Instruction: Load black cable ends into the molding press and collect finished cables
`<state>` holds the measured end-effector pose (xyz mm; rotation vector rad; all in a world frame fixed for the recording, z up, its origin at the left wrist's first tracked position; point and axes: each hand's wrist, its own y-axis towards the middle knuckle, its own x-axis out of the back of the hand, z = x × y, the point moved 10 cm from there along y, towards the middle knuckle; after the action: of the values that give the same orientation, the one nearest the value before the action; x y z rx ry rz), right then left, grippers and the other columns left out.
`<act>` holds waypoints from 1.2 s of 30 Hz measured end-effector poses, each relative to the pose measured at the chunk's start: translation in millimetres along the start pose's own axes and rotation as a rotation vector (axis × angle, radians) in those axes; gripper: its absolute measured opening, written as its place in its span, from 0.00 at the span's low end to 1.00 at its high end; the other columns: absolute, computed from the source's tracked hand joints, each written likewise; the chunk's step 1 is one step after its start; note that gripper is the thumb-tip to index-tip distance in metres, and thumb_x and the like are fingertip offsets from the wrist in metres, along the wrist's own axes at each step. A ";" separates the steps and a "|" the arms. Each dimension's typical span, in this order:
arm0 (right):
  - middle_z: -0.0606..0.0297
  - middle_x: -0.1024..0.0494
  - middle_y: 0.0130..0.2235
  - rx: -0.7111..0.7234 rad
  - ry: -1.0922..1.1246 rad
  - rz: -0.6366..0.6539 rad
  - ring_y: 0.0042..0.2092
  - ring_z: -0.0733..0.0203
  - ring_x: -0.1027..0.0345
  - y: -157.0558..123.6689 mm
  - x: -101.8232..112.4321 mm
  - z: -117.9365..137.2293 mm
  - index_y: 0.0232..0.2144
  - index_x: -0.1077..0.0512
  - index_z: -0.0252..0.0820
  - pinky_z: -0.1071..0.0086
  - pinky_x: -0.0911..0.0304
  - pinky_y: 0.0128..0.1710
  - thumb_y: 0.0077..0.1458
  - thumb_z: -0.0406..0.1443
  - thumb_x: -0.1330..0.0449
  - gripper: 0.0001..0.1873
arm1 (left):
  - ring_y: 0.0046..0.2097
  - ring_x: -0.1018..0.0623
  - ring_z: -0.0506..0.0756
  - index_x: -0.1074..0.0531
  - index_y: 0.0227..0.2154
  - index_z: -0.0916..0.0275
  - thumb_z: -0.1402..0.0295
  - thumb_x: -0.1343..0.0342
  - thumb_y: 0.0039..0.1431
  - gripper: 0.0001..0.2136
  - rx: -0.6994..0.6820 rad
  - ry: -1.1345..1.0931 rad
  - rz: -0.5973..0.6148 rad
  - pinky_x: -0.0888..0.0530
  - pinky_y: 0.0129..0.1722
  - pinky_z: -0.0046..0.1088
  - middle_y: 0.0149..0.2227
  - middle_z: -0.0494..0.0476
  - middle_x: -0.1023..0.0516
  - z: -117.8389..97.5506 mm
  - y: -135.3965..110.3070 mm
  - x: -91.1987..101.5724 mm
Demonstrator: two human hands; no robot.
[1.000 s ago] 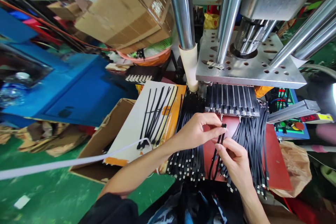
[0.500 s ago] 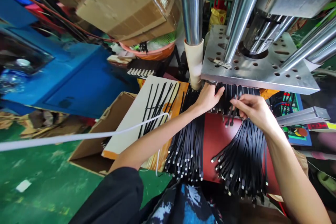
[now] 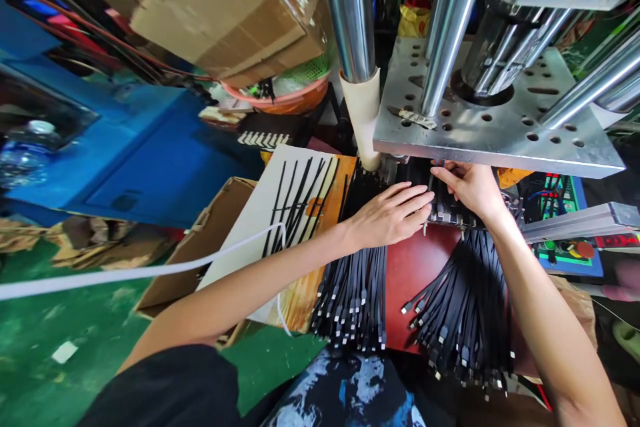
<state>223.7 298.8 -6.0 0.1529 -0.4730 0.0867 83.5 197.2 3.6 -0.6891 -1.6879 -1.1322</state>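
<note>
My left hand (image 3: 394, 215) lies palm down at the left front of a dark mould block (image 3: 453, 215) under the steel press plate, fingers stretched out and close together. At the same block, just under the plate's front edge, my right hand (image 3: 470, 188) pinches a thin black cable between thumb and fingertips; the far end is hidden. Left of the block, a thick bundle of black cables (image 3: 353, 300) with metal-tipped plugs hangs down beneath my left wrist. A second bundle of black cables (image 3: 463, 320) fans out over the red surface (image 3: 407, 280) on the right.
Overhead stands the press with its drilled steel plate (image 3: 500, 140) and upright rods (image 3: 350, 13). More cables lie on a white board (image 3: 250, 233) at left, crossed by a white cord (image 3: 150, 272). A cardboard box (image 3: 210, 233) and a blue cabinet (image 3: 150, 147) are farther left; a control panel (image 3: 565, 250) is at right.
My left hand has come out from beneath the plate toward me and its fingers have straightened. My right hand has moved farther in, and the plugs dangling from it no longer show.
</note>
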 end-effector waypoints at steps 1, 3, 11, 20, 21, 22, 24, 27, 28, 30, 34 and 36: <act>0.71 0.31 0.22 -0.006 0.023 0.005 0.21 0.66 0.38 -0.3 -0.6 -1.9 0.30 0.27 0.42 0.71 0.43 0.20 0.56 0.54 0.31 0.22 | 0.71 0.31 0.66 0.26 0.61 0.67 0.67 0.43 0.71 0.18 0.011 0.015 0.005 0.36 0.73 0.54 0.67 0.72 0.28 -2.6 0.9 -0.5; 0.71 0.30 0.22 -0.025 0.041 0.003 0.21 0.65 0.37 0.9 -1.5 -5.8 0.33 0.25 0.41 0.71 0.42 0.19 0.56 0.53 0.31 0.22 | 0.72 0.34 0.69 0.29 0.64 0.67 0.60 0.42 0.71 0.24 0.039 0.022 0.017 0.39 0.74 0.57 0.68 0.74 0.30 -7.9 1.1 -2.2; 0.55 0.21 0.37 0.165 -0.333 -0.156 0.35 0.54 0.25 -41.2 20.7 28.0 0.43 0.19 0.40 0.61 0.28 0.35 0.66 0.39 0.41 0.13 | 0.75 0.40 0.71 0.32 0.68 0.67 0.54 0.44 0.72 0.29 0.238 0.065 0.045 0.45 0.74 0.59 0.72 0.75 0.36 -21.1 -1.3 -6.0; 0.46 0.24 0.45 0.206 -1.026 -0.006 0.43 0.46 0.28 -53.7 -7.6 29.6 0.65 0.25 0.43 0.56 0.33 0.44 0.68 0.30 0.52 0.29 | 0.76 0.43 0.69 0.41 0.72 0.72 0.53 0.51 0.73 0.33 0.394 0.057 0.108 0.53 0.76 0.59 0.75 0.73 0.42 14.5 28.9 -5.4; 0.45 0.22 0.46 0.193 -1.041 -0.020 0.43 0.44 0.27 -41.3 -8.2 28.3 0.65 0.25 0.42 0.56 0.33 0.43 0.67 0.29 0.52 0.29 | 0.76 0.42 0.68 0.40 0.72 0.72 0.55 0.52 0.74 0.32 0.417 0.061 0.111 0.51 0.75 0.59 0.75 0.73 0.41 24.9 35.8 -5.8; 0.44 0.21 0.46 0.181 -1.049 -0.026 0.44 0.43 0.26 -29.4 -8.7 27.0 0.64 0.24 0.41 0.56 0.33 0.43 0.67 0.29 0.52 0.29 | 0.75 0.40 0.68 0.39 0.71 0.72 0.56 0.52 0.74 0.30 0.433 0.065 0.113 0.48 0.75 0.58 0.74 0.73 0.39 34.3 42.7 -6.1; 0.44 0.18 0.45 0.164 -1.044 -0.024 0.45 0.43 0.24 -9.3 -9.4 24.0 0.59 0.21 0.39 0.57 0.32 0.44 0.66 0.29 0.52 0.27 | 0.72 0.35 0.69 0.35 0.68 0.73 0.58 0.52 0.74 0.28 0.444 0.078 0.114 0.40 0.72 0.55 0.71 0.74 0.34 48.3 55.3 -5.7; 0.43 0.17 0.47 0.159 -1.030 -0.033 0.48 0.42 0.24 9.4 -8.3 20.1 0.53 0.19 0.35 0.56 0.32 0.47 0.66 0.29 0.53 0.25 | 0.65 0.27 0.70 0.29 0.61 0.74 0.60 0.53 0.75 0.24 0.468 0.112 0.125 0.30 0.65 0.51 0.64 0.77 0.26 59.6 66.8 -5.3; 0.41 0.17 0.48 0.165 -1.024 -0.039 0.49 0.41 0.24 13.4 -8.0 18.9 0.53 0.20 0.34 0.55 0.32 0.48 0.67 0.30 0.54 0.25 | 0.62 0.25 0.70 0.29 0.60 0.75 0.61 0.54 0.75 0.23 0.487 0.124 0.136 0.28 0.62 0.51 0.61 0.77 0.24 62.2 68.4 -6.1; 0.40 0.17 0.49 0.183 -0.996 -0.050 0.51 0.40 0.25 19.4 -8.0 16.3 0.53 0.21 0.31 0.51 0.33 0.52 0.67 0.30 0.55 0.25 | 0.60 0.22 0.71 0.28 0.58 0.76 0.62 0.55 0.76 0.22 0.518 0.146 0.157 0.26 0.58 0.50 0.58 0.79 0.22 65.6 69.6 -8.4; 0.38 0.18 0.52 0.181 -0.945 -0.100 0.54 0.36 0.27 26.9 -5.8 9.1 0.58 0.25 0.29 0.43 0.36 0.57 0.67 0.31 0.56 0.26 | 0.58 0.21 0.70 0.27 0.58 0.76 0.64 0.55 0.75 0.21 0.481 0.187 0.136 0.26 0.56 0.47 0.57 0.79 0.21 71.0 71.2 -9.6; 0.35 0.19 0.53 0.173 -0.953 -0.110 0.55 0.34 0.28 30.8 -6.2 6.3 0.60 0.28 0.27 0.40 0.37 0.57 0.67 0.30 0.56 0.27 | 0.57 0.21 0.69 0.25 0.56 0.74 0.64 0.56 0.74 0.21 0.435 0.177 0.120 0.27 0.57 0.47 0.55 0.78 0.20 77.0 73.8 -10.4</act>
<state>211.7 327.8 0.5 0.3928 -1.4071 -0.0620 118.3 298.2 12.6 -0.3958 -1.6430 -0.6863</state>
